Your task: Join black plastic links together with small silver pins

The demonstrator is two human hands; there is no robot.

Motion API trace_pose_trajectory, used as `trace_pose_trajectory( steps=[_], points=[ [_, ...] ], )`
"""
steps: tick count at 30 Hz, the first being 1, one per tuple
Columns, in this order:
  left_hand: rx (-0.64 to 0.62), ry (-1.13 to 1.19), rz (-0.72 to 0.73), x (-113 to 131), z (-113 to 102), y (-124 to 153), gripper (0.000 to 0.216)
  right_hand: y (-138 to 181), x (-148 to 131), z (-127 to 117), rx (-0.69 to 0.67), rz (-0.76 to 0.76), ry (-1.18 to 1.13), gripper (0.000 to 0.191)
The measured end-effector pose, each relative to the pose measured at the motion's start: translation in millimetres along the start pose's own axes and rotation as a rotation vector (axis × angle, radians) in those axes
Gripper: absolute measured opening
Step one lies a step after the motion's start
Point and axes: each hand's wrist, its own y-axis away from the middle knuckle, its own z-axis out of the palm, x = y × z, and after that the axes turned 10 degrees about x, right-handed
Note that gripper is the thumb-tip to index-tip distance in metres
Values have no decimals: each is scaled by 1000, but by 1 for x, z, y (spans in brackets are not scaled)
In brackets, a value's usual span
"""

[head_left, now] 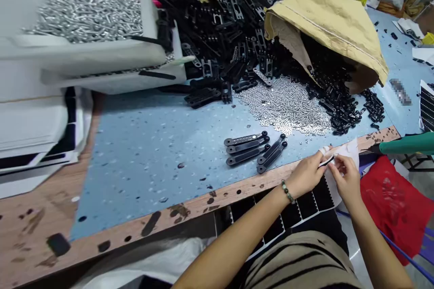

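Both hands meet at the front edge of the bench. My left hand [308, 175] pinches one end of a small black strip [327, 161] with a pale edge. At the strip's other end, the fingertips of my right hand [347, 179] are closed on it. Beneath the hands, a white-backed sheet of black pieces [304, 207] lies across the lap, its pale end [352, 151] rising behind the right hand. Several slim black arm-shaped parts [247, 156] with round ends lie on the blue mat to the left of the hands.
A heap of small silver screws and nuts [288, 104] spreads ahead. Black plastic parts [220, 22] pile behind it, beside a yellow sack [328, 13] spilling small black pieces. White bins of metal pins [88, 16] stand left. A green-handled tool [407, 144] juts in from the right.
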Motion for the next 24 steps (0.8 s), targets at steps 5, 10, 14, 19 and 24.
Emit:
trace_pose_trajectory(
  steps=[5, 10, 14, 19, 24],
  points=[
    [4, 196, 112, -2, -7, 9, 55, -5, -6, 1, -13, -7, -88, 19],
    [36, 386, -140, 4, -11, -1, 51, -4, -22, 2, 29, -251, -57, 15],
    [6, 413, -244, 6, -12, -16, 52, 2, -28, -2, -12, -326, -151, 18],
    [39, 210, -240, 5, -18, -21, 45, -2, -35, -26, 24, -252, -397, 10],
    [248, 3, -27, 26, -46, 5, 39, -28, -41, -30, 121, 192, -647, 21]
  ],
)
